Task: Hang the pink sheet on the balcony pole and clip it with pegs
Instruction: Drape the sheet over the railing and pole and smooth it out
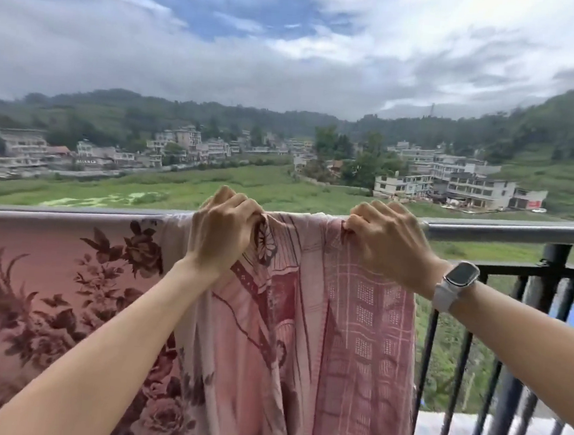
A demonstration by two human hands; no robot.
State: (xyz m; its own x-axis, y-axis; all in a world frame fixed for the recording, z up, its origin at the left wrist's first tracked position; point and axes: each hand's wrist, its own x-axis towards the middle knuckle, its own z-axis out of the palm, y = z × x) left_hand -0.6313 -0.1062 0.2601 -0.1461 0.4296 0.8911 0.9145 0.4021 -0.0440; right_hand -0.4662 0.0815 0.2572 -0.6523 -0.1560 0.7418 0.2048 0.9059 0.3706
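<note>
From the head camera I see the pink sheet [269,336] draped over the balcony pole [504,231], which runs across the view at about hand height. To the left the cloth lies spread flat along the pole, showing a dark floral print; between and below my hands it bunches into hanging folds with a striped and checked pattern, and its right edge falls just past my right wrist. My left hand [221,232] sits at the top of the sheet, fingers curled over the pole line and bunching the fabric under them, so the cloth is caught in that fist right at the fold over the pole. My right hand [388,242] is a little way along to the right, knuckles up, fingers curled down and pinching the sheet's upper edge where it crosses the pole; a short taut stretch of cloth runs between the two hands. Beyond the right hand the pole is bare metal. A white smartwatch [455,282] sits on my right wrist. Below the pole on the right stands the dark balcony railing [556,272] with its upright bars, and past it lie green fields [212,184], buildings and hills under a cloudy sky.
</note>
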